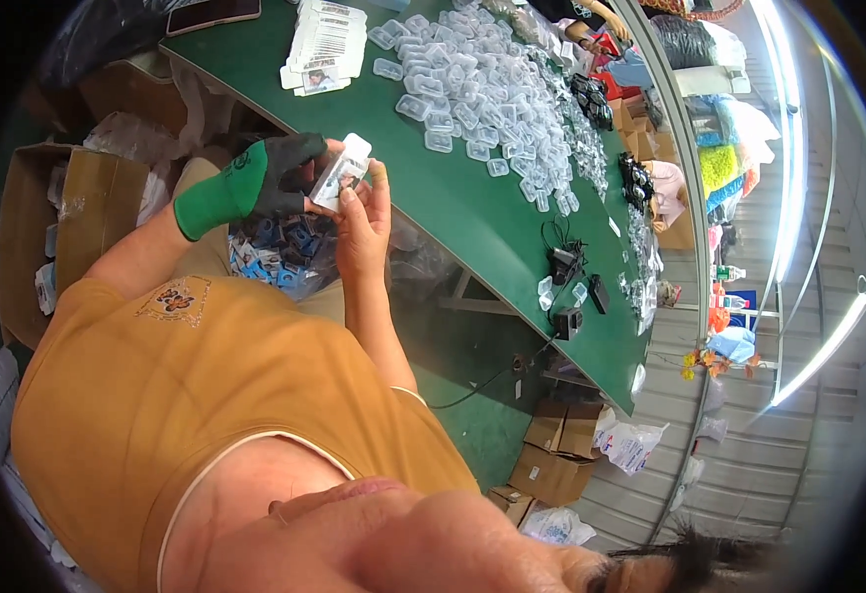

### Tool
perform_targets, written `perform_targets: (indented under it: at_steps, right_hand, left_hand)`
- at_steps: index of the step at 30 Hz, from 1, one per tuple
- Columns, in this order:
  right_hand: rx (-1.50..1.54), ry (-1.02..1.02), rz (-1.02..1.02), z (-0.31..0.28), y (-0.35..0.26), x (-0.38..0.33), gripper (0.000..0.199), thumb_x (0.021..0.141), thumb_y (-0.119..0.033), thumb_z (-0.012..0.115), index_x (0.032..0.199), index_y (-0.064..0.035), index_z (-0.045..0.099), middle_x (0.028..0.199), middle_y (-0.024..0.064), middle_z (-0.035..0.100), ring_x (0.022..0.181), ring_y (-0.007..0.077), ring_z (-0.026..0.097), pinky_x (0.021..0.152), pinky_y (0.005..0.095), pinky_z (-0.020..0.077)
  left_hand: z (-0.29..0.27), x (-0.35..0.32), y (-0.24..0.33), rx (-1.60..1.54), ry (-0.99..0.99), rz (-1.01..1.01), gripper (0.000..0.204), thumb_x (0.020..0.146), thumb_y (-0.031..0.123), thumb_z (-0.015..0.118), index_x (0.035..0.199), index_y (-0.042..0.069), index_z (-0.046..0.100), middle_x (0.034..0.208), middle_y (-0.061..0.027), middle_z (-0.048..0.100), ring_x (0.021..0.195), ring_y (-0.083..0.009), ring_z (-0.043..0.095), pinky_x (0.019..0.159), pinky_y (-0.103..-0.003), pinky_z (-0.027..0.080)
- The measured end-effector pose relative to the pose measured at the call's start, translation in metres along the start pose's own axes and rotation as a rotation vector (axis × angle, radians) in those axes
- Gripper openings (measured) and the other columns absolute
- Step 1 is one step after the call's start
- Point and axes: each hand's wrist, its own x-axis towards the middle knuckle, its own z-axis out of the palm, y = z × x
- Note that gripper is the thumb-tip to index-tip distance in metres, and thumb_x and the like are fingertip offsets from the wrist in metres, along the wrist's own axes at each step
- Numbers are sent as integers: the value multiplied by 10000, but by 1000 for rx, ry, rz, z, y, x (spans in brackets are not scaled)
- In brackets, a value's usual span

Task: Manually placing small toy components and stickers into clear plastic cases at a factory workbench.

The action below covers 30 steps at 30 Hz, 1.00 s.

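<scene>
A small white printed carton (342, 178) with an end flap standing up is held between my two hands, in front of the table's near edge. My left hand (280, 180), in a green and black glove with bare fingertips, is closed around the carton's left side. The bare right hand (366, 215) pinches its right side, the thumb lying on the printed face. Below my hands, a clear bag (289, 255) holds many small blue and dark pieces. Flat white cartons (324, 44) lie stacked on the green table (453, 212) beyond them.
A large heap of clear plastic cases (482, 89) spreads over the table. Black adapters (566, 262) with cords sit toward its right end. A phone (213, 14) lies at the far left corner. Cardboard boxes stand on the floor left (72, 227) and right (556, 450).
</scene>
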Motion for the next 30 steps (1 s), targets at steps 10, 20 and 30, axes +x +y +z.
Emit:
perform_targets:
  at_steps: [10,20,30]
  right_hand:
    - [-352,-163,16,-15,4,-6,540,966,4,620,1476,-21,445,1225,49,609,1072,129,600,943,300,512]
    - [-462,96,-147,33,1,-12,402,1031,-24,554,1430,6,519,1332,22,628,884,55,573,752,210,505]
    - [-48,27,24,-6,-14,27,371,1095,-340,490,1271,-29,591,1087,51,644,859,141,628,735,314,527]
  left_hand:
    - [-8,-1,5,117,-137,145,697,720,163,868,1343,37,580,1091,-145,689,909,-273,673,814,-370,552]
    - [24,-8,0,146,59,185,675,793,123,796,1379,66,467,1173,-183,667,1028,-340,690,879,-413,558]
    - [37,-21,-4,44,40,-60,652,761,-3,703,1348,116,445,1032,-145,639,882,-293,666,794,-396,544]
